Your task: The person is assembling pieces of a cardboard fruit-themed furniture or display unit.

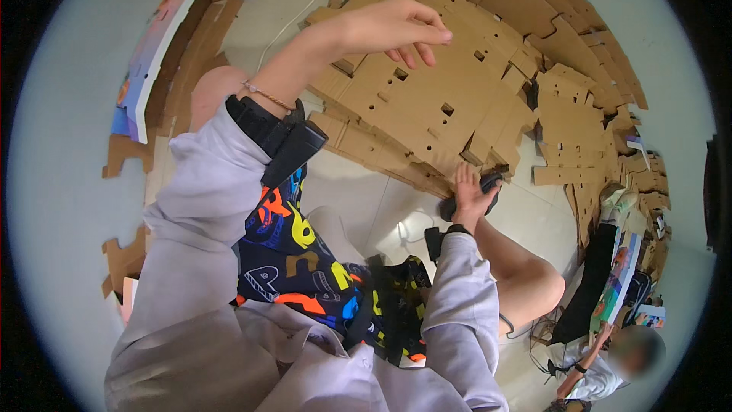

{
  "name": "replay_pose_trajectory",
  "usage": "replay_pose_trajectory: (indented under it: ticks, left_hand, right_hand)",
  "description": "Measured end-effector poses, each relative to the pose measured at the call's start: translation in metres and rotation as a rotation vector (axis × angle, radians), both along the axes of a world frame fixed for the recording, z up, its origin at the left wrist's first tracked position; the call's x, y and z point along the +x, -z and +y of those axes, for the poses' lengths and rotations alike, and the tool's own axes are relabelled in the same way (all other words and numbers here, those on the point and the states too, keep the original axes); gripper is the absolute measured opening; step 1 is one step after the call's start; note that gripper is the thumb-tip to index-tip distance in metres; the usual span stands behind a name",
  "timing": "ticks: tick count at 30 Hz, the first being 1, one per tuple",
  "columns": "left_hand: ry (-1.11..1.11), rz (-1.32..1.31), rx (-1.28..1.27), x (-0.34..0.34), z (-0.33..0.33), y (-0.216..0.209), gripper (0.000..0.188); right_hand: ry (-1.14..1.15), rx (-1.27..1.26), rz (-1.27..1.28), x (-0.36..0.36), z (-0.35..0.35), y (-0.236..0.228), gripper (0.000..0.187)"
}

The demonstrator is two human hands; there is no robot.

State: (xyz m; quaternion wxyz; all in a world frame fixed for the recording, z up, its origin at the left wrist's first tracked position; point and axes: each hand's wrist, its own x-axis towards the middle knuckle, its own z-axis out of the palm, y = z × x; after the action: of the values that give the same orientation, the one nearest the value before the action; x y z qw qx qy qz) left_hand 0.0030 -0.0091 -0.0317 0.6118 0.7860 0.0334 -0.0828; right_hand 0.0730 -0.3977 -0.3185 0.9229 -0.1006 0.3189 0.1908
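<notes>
A large flat brown cardboard sheet [415, 111] with punched square and round holes lies on the floor in front of me. My left hand [400, 30] hangs above its far left part, fingers loosely bent and apart, holding nothing. Close to the sheet's near right corner is my right hand [473, 197], its fingers stretched out and the palm bare. Whether those fingertips touch the cardboard I cannot tell. Just behind the right hand is my black shoe [492, 181]. Black straps circle both wrists.
More flattened cardboard [568, 126] lies to the right, with tall pieces [587, 27] leaning along the far right wall. A printed cardboard panel [164, 57] leans at left. A thin white cable [293, 19] runs over the tiled floor. Another person [591, 362] sits at lower right, holding a colourful panel [618, 282].
</notes>
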Motion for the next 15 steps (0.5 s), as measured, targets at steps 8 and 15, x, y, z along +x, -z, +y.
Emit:
replay_pose_trajectory:
  ticks: [8, 15]
  left_hand:
    - [0.007, 0.019, 0.061, -0.006, -0.002, 0.003, 0.042]
    - [0.218, 0.032, 0.202, 0.002, -0.007, 0.020, 0.041]
  right_hand:
    - [-0.188, -0.411, 0.123, 0.003, 0.003, 0.036, 0.073]
    - [-0.059, -0.167, 0.365, -0.019, 0.013, 0.062, 0.066]
